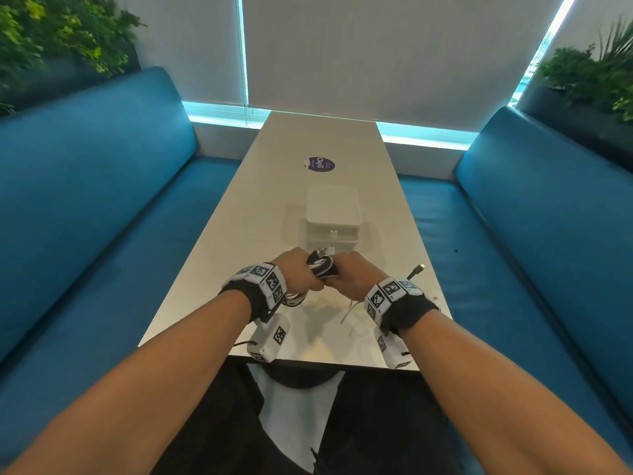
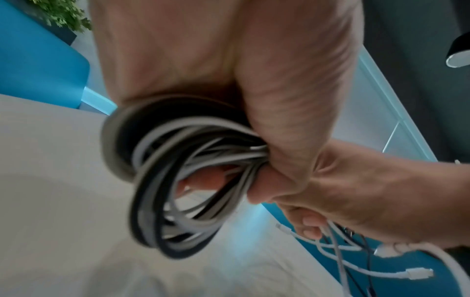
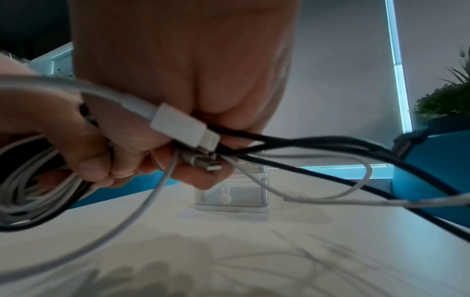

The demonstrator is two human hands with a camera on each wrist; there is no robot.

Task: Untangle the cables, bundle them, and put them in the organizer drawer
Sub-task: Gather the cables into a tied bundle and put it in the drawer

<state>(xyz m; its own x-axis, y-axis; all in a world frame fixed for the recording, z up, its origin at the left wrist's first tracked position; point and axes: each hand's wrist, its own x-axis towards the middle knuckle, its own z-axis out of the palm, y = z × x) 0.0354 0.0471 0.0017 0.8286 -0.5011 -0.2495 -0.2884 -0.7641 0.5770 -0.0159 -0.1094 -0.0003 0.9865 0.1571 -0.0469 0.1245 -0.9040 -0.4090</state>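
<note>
My left hand (image 1: 301,272) grips a coil of white, grey and black cables (image 2: 175,180) above the near part of the white table (image 1: 260,186). Its fingers curl tightly round the loops. My right hand (image 1: 352,277) meets it and pinches the loose cable ends, with a white plug (image 3: 183,126) and a metal USB plug (image 3: 209,163) sticking out past its fingers. Black and white tails (image 3: 330,160) trail off to the right. The white organizer drawer box (image 1: 334,216) stands just beyond both hands, its drawers closed.
A purple round sticker (image 1: 321,164) lies on the table farther back. Blue padded benches (image 1: 102,207) run along both sides. Plants (image 1: 61,32) stand behind the bench backs. A loose black plug end (image 1: 416,270) pokes up by my right wrist.
</note>
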